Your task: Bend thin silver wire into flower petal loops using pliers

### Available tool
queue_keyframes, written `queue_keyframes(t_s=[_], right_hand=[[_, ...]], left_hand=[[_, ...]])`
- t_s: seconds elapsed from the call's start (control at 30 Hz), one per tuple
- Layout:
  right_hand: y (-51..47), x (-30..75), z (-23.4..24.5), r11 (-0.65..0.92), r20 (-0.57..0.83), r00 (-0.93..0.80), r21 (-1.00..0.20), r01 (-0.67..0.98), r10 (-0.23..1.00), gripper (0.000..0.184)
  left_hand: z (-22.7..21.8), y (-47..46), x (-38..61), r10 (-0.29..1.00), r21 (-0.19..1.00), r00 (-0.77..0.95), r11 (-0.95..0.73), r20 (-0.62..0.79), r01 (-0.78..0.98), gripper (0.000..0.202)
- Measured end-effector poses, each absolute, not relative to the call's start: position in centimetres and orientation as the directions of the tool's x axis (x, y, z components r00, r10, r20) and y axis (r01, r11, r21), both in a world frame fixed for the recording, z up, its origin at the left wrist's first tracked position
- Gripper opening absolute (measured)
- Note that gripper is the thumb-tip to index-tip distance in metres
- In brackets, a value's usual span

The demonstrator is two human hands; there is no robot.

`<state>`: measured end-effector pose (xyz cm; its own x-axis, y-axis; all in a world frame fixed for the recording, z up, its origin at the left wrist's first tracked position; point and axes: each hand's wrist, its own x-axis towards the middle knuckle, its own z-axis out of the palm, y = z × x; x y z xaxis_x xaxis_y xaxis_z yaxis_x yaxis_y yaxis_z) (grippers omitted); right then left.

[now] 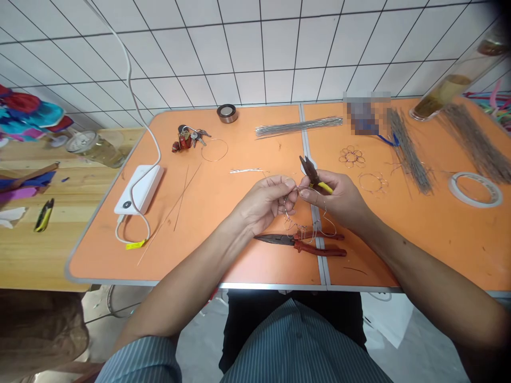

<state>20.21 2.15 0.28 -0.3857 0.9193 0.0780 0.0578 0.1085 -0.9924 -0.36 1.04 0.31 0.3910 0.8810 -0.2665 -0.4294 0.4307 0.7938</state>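
My left hand [275, 197] pinches a thin wire between thumb and fingers over the middle of the orange table. Bent into loops, the wire piece [293, 227] hangs down below both hands. In my right hand [337, 197] are pliers [309, 169] with yellow handles, their dark jaws pointing up and away. The right thumb and a finger meet the same wire near the left fingertips. Just below the hands lie long-nose pliers [301, 244] with red handles, across the table's seam.
Wire bundles [299, 126] lie at the back and right [409, 151]. Looped wire flowers [352, 156] rest at right, near a white tape ring [475, 190]. A tape roll [227, 113], keys [194, 136] and a cabled power bank [139, 190] are at left. Glass jars [441, 96] stand at back right.
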Motion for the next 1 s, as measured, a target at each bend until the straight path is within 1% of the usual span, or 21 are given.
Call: queue_keyframes(t_s=[0.2,0.27,0.37,0.47,0.53,0.6,0.7,0.83,0.93,1.0], right_hand=[[2.3,20.4,-0.1,0.184,0.127,-0.393,-0.977,0.111,0.911,0.036],[2.3,20.5,0.1,0.241,0.165,-0.402,-0.96,0.145,0.901,0.033],[2.3,20.7,0.6,0.373,0.266,-0.423,-0.908,0.192,0.866,0.027],[2.4,20.9,0.9,0.518,0.391,-0.454,-0.832,0.197,0.801,0.02],[2.5,21.0,0.8,0.606,0.469,-0.475,-0.774,0.186,0.745,0.017],[2.7,21.0,0.6,0.65,0.51,-0.482,-0.737,0.182,0.713,0.017],[2.9,21.1,0.3,0.6,0.47,-0.446,-0.771,0.212,0.762,0.016],[3.1,21.5,0.3,0.419,0.33,-0.31,-0.861,0.289,0.892,0.009],[3.1,21.8,0.7,0.244,0.182,-0.233,-0.932,0.269,0.955,0.015],[3.0,21.9,1.1,0.185,0.127,-0.243,-0.955,0.231,0.962,0.02]], left_hand=[[0.3,1.2,-0.5,0.817,0.727,0.475,0.539,-0.327,-0.426,0.023],[0.4,1.1,-0.6,0.797,0.714,0.504,0.562,-0.333,-0.418,0.022],[0.6,1.1,-0.8,0.754,0.688,0.555,0.611,-0.353,-0.392,0.018],[0.6,1.1,-0.9,0.708,0.661,0.605,0.654,-0.365,-0.367,0.015],[0.5,1.1,-0.9,0.682,0.652,0.634,0.673,-0.364,-0.35,0.016],[0.4,1.1,-0.9,0.688,0.673,0.633,0.658,-0.354,-0.338,0.021],[0.3,1.0,-0.7,0.774,0.759,0.561,0.545,-0.293,-0.355,0.029],[0.2,0.9,-0.4,0.896,0.88,0.42,0.311,-0.145,-0.359,0.038],[0.0,1.0,-0.4,0.937,0.938,0.347,0.156,-0.041,-0.311,0.038],[-0.1,1.1,-0.4,0.947,0.964,0.32,0.064,0.023,-0.257,0.036]])
